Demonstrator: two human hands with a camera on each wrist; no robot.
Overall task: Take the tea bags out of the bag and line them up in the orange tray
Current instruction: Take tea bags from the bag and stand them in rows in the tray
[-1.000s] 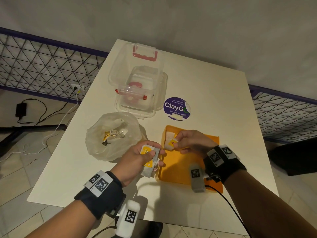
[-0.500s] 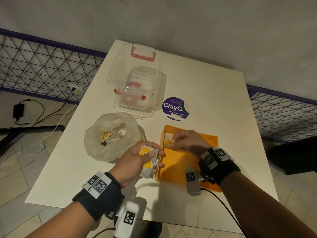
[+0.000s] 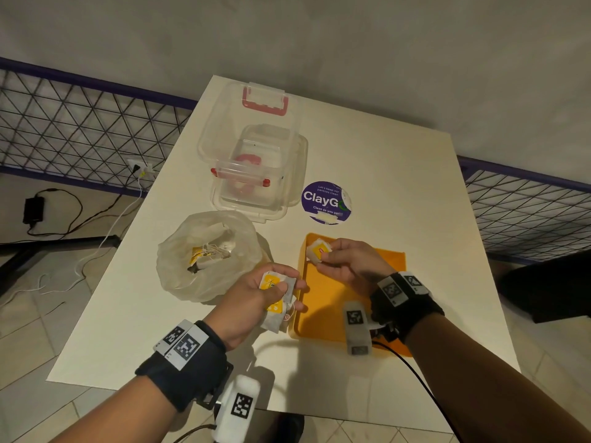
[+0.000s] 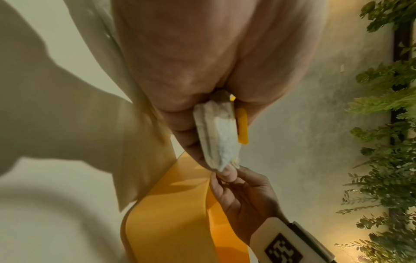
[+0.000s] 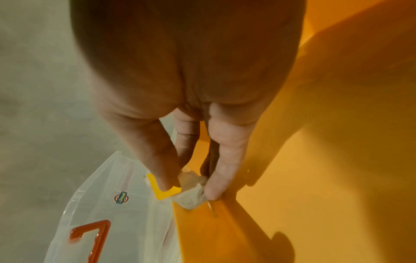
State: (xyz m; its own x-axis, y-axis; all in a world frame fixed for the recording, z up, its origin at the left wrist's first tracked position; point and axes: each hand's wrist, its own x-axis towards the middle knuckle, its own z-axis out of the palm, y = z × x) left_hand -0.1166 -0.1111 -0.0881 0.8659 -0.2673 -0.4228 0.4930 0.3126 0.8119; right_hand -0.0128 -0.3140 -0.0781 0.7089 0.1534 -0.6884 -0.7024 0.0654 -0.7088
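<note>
1. Tea bags: light, soft paper sachets w/ thin strings and yellow tags; they probably crumple and the strings tangle easily. Best held by pinching the flat paper body near an edge, not by the tag.
2. Right hand (image 3: 348,262) is over the far-left corner of the orange tray (image 3: 329,318). Thumb and fingertips (image 5: 212,188) are closed in a narrow pinch on one tea bag (image 3: 317,251), its yellow tag under the thumb. Can't tell if the bag touches the tray floor yet.
3. Left hand (image 3: 256,302) sits just left of the tray, above the table (image 3: 399,187). Fingers curl round a small stack of tea bags (image 3: 276,303), thumb pressed on top; wrist cam shows the sachets edge-on in the grip.
4. Plastic bag (image 3: 208,254) lies open left of the tray w/ more tea bags (image 3: 208,255) inside, strings in a jumble.
5. Judgement: placing is at an early stage; most bags aren't in the tray.
</note>
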